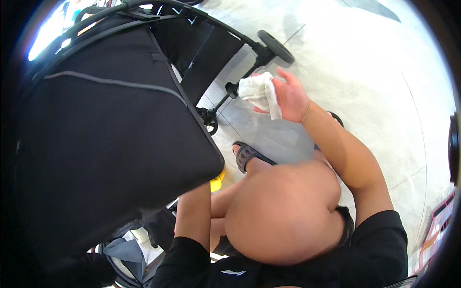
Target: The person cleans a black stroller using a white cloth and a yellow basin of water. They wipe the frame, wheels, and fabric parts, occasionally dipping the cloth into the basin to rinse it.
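My right hand (293, 95) holds a folded white cloth (257, 91) out over the floor, near the stroller's wheels. The cloth lies across the palm and fingers, and some fingertips show around it. A large black fabric panel (119, 136) of the stroller fills the left side. My left forearm (194, 216) reaches in beneath that panel, so the left hand is hidden. Beside the panel's lower corner, close to the forearm, part of a yellow object (217, 181) peeks out; its kind cannot be told.
The stroller's black frame bar (223, 102) runs between a larger wheel (276, 46) and a smaller wheel (213, 126). My sandalled foot (246, 156) stands on the pale tiled floor (360, 72). A grey fabric bag (126, 252) sits at lower left. A pink wire rack (437, 230) stands at far right.
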`<state>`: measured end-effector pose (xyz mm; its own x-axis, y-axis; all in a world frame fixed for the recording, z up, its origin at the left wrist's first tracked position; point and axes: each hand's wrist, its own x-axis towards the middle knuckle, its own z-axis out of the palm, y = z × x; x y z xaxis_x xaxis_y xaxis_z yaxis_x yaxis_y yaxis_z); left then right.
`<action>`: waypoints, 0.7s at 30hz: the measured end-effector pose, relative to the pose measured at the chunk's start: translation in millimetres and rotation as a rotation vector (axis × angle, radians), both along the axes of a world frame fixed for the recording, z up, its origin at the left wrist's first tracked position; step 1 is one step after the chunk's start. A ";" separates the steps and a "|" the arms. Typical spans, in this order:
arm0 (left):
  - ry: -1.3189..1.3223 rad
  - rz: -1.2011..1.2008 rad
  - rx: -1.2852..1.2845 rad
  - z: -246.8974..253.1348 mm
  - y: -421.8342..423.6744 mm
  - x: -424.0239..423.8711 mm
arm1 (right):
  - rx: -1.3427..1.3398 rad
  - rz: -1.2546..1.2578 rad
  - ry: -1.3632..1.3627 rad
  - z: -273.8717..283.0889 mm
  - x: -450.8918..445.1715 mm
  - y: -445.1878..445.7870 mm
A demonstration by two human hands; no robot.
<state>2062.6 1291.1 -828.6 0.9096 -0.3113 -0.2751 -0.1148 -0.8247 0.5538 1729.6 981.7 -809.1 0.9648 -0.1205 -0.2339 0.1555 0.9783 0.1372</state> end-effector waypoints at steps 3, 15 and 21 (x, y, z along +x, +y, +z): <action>-0.034 -0.138 0.187 20.9 -15.9 -24.7 | -0.241 -0.152 0.183 35.2 -32.4 0.7; 0.562 -0.871 0.205 253.9 12.7 -152.0 | -0.545 -1.240 0.181 289.3 -135.1 135.9; 0.308 -0.569 0.100 374.3 138.2 -187.9 | -0.557 -0.023 -0.138 336.6 -63.0 257.3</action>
